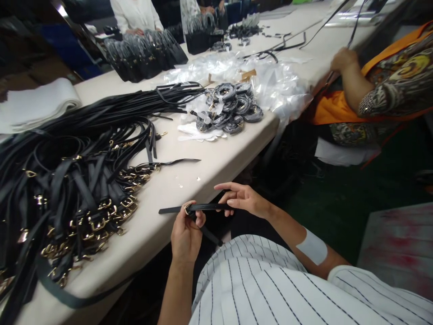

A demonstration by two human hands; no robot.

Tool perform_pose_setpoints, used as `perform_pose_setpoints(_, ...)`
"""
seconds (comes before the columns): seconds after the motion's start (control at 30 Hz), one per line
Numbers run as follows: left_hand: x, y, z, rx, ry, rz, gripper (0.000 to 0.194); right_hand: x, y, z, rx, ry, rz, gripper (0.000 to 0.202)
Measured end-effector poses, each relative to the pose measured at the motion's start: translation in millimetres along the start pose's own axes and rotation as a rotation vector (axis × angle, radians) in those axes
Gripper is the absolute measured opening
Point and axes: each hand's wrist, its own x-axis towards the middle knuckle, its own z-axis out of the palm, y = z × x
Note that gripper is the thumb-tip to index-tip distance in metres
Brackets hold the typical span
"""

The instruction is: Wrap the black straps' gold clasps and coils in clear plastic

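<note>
A black strap runs between my two hands just off the table's front edge. Its flat end points left over the tabletop, and another length hangs down below. My left hand is closed on the strap at a gold buckle. Thumb and fingers of my right hand pinch the strap farther right, the index finger stretched out. Many black straps with gold buckles lie heaped on the table to the left.
Wrapped coils and clear plastic lie on the pale table. Black bags stand at the back near people. Another person's arm is at the right. A folded white cloth lies far left.
</note>
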Motion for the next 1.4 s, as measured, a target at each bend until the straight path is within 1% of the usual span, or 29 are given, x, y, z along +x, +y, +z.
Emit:
perform_pose_setpoints(0.17, -4.7, 1.8, -2.1, 0.124, 0.02, 0.059, 0.029, 2.6, 4.7, -3.3, -0.025, 0.049, 0.008, 0.049)
perform_pose_setpoints(0.4, -6.9, 1.2, -6.4, 0.127, 0.004, 0.019, 0.036, 2.0, 2.3, -2.6, 0.022, 0.076, 0.016, 0.047)
perform_pose_setpoints(0.57, -8.9, -0.8, -8.5, 0.132, -0.003, -0.007, 0.04, 2.8, 1.9, -2.8, 0.075, 0.081, 0.033, 0.05)
perform_pose_setpoints(0.67, -10.1, -3.0, -8.2, 0.165, -0.011, 0.005, 0.043, 3.8, 1.3, -3.1, 0.096, 0.085, 0.04, 0.05)
perform_pose_setpoints(0.73, -11.3, -4.3, -7.2, 0.212, -0.007, 0.04, 0.042, 4.2, 1.0, -2.8, 0.097, 0.094, 0.046, 0.05)
perform_pose_setpoints(0.77, -12.1, -4.7, -6.5, 0.259, 0.0, 0.067, 0.042, 4.3, 1.1, -2.5, 0.093, 0.1, 0.052, 0.05)
perform_pose_setpoints(0.83, -14.2, -4.8, -4.1, 0.446, 0.009, 0.145, 0.041, 4.7, 1.8, -1.4, 0.082, 0.115, 0.076, 0.051)
perform_pose_setpoints(0.9, -16.6, -4.8, -1.3, 0.685, -0.013, 0.228, 0.041, 5.3, 3.3, 0.0, 0.073, 0.125, 0.106, 0.05)
perform_pose_setpoints(0.93, -17.6, -5.1, 0.1, 0.768, -0.029, 0.256, 0.041, 5.7, 4.2, 0.5, 0.07, 0.127, 0.116, 0.05)
perform_pose_setpoints(0.97, -18.5, -5.7, 1.2, 0.803, -0.044, 0.274, 0.04, 6.0, 5.1, 0.7, 0.067, 0.126, 0.121, 0.05)
perform_pose_setpoints(1.03, -19.4, -7.4, 2.4, 0.746, -0.057, 0.272, 0.038, 6.5, 6.6, 0.0, 0.055, 0.116, 0.12, 0.05)
perform_pose_setpoints(1.1, -19.7, -8.5, 2.5, 0.651, -0.042, 0.247, 0.04, 6.4, 6.8, -2.4, 0.035, 0.11, 0.113, 0.05)
perform_pose_setpoints(1.17, -19.8, -7.7, 2.0, 0.602, -0.024, 0.225, 0.042, 5.6, 5.5, -5.7, 0.003, 0.113, 0.108, 0.048)
perform_pose_setpoints(1.3, -20.1, -1.7, 0.9, 0.594, -0.016, 0.22, 0.043, 3.4, 0.9, -12.1, -0.055, 0.13, 0.094, 0.046)
perform_pose_setpoints(1.4, -20.1, 1.8, 0.7, 0.651, -0.045, 0.229, 0.038, 3.8, 1.3, -14.9, -0.067, 0.131, 0.083, 0.046)
